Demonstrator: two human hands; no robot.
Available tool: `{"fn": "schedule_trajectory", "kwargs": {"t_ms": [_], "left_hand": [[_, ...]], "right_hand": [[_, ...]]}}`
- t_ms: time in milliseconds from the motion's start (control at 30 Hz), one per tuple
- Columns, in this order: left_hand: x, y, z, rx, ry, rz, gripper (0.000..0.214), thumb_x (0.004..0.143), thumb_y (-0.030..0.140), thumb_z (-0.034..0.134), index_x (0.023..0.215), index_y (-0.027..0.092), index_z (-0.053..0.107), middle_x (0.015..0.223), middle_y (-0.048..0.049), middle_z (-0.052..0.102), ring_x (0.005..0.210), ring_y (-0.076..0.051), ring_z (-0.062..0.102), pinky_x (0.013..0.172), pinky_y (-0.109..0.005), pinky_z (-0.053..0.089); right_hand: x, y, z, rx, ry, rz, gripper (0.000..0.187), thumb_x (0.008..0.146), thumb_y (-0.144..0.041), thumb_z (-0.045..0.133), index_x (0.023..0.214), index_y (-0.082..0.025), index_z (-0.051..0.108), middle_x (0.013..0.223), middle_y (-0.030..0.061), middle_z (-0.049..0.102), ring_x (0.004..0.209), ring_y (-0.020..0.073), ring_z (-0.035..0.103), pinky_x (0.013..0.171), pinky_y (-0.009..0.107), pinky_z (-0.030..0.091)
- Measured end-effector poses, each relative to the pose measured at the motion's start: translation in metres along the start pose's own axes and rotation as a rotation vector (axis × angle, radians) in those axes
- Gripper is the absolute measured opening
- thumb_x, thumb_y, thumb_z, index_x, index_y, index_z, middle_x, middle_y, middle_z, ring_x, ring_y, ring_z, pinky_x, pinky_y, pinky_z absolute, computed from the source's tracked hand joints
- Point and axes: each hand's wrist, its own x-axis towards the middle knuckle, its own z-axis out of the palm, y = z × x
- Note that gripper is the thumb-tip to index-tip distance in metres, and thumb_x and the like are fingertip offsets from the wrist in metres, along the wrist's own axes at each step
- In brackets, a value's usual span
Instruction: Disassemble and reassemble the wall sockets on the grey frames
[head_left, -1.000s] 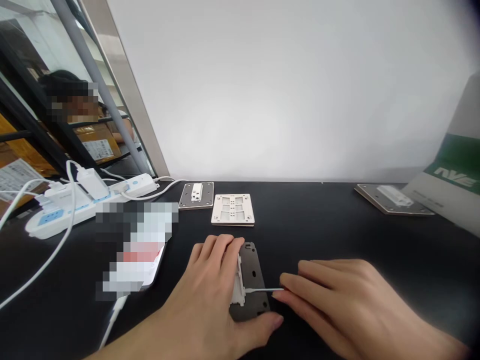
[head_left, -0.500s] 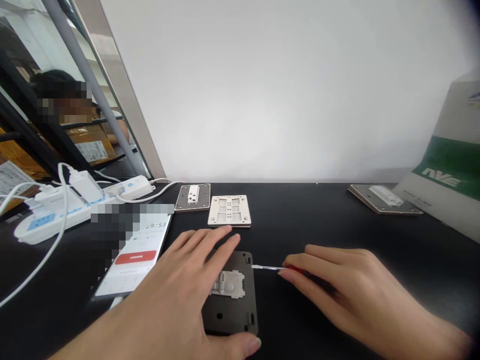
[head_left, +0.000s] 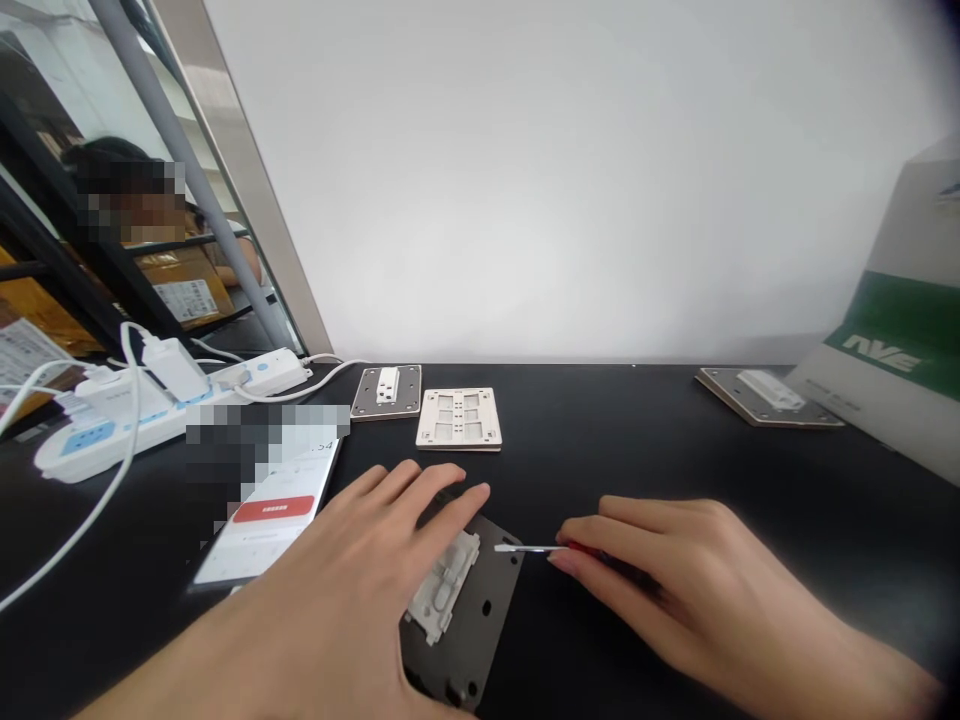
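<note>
My left hand [head_left: 375,560] is wrapped over a dark grey wall-switch plate [head_left: 491,610], its fingers at the far side and its thumb at the near side. The plate lies turned at an angle, with a translucent white plastic piece [head_left: 444,590] at its middle. Part of both is hidden under the hand. My right hand [head_left: 675,580] is closed on a screwdriver [head_left: 536,548] with a red handle, mostly covered by the fingers. Its flat metal tip points left, over the plate's upper right corner; whether it touches cannot be told.
A cream frame [head_left: 459,418] and a grey plate with a white module [head_left: 387,391] lie behind. Another such plate [head_left: 769,397] rests beside a green-and-white box [head_left: 885,330]. Leftward are a phone [head_left: 277,510] and a power strip [head_left: 180,405] with cables. A person [head_left: 127,190] is beyond the glass.
The plate has turned under my left hand, so its edges now run diagonally. My right hand and the screwdriver have shifted slightly left and nearer to me.
</note>
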Motion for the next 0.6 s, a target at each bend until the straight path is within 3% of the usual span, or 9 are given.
{"fn": "schedule_trajectory", "kwargs": {"t_ms": [133,367,600], "left_hand": [[0.004,0.000,-0.002,-0.074,-0.039,0.017,0.098,0.068,0.082,0.054,0.148,0.029,0.033,0.153,-0.0057,0.038,0.139,-0.037,0.033,0.109,-0.056,0.034],[0.014,0.016,0.006,-0.094,-0.059,-0.060,0.119,0.059,0.091,0.048,0.150,0.016,0.030,0.148,-0.0181,0.042,0.135,-0.048,0.031,0.106,-0.069,0.027],[0.013,0.021,0.008,-0.132,0.023,-0.047,0.115,0.061,0.087,0.054,0.146,0.011,0.038,0.141,-0.0194,0.048,0.130,-0.044,0.038,0.107,-0.064,0.031]], "right_hand": [[0.001,-0.002,0.001,0.012,-0.006,0.007,0.025,0.098,-0.031,0.047,0.092,-0.021,0.069,0.068,0.0000,0.061,0.057,0.0113,0.058,0.056,0.025,0.041],[0.006,-0.004,0.002,-0.019,-0.009,-0.024,0.025,0.098,-0.031,0.046,0.093,-0.021,0.069,0.068,0.0000,0.061,0.058,0.0114,0.058,0.055,0.025,0.040],[0.013,-0.004,-0.001,-0.123,0.007,-0.101,0.029,0.099,-0.030,0.044,0.091,-0.019,0.070,0.066,0.0007,0.061,0.055,0.0118,0.058,0.052,0.027,0.036]]}}
